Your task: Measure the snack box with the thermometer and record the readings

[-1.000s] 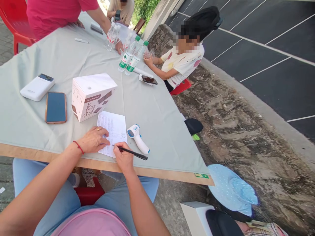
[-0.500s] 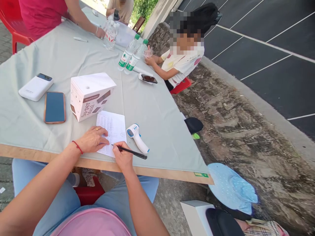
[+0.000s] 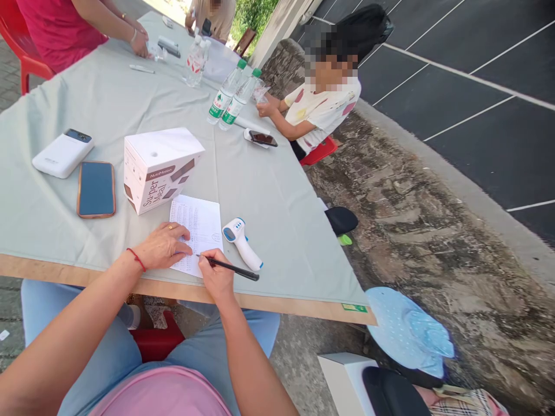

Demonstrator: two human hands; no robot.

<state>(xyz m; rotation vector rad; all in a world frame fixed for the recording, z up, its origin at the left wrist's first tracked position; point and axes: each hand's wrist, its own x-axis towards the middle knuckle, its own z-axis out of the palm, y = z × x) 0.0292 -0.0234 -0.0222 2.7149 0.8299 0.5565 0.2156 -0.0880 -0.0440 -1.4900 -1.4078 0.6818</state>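
A sheet of paper [image 3: 208,216] covered with rows of small writing lies near the table's front edge. My left hand [image 3: 161,245] rests on the paper's left side, fingers stretched out and holding nothing. In my right hand [image 3: 217,276] a black pen [image 3: 236,269] is gripped, its tip touching the sheet close to my left fingertips. Just right of the paper lies a white and blue infrared thermometer [image 3: 241,244]. Behind the sheet stands a white box [image 3: 162,153] with "Super Meal" on its side.
A phone [image 3: 96,189] and a white power bank [image 3: 63,153] lie on the left of the cloth-covered table [image 3: 295,248]. Several water bottles [image 3: 228,101] stand farther back, near another phone [image 3: 262,138]. Co-workers sit at the far sides. A light blue hat [image 3: 407,329] is at right.
My hands, the pen and the paper look unmoved. The co-worker in red has drawn their hands left, away from the bottles, and a grey object now shows on the table there.
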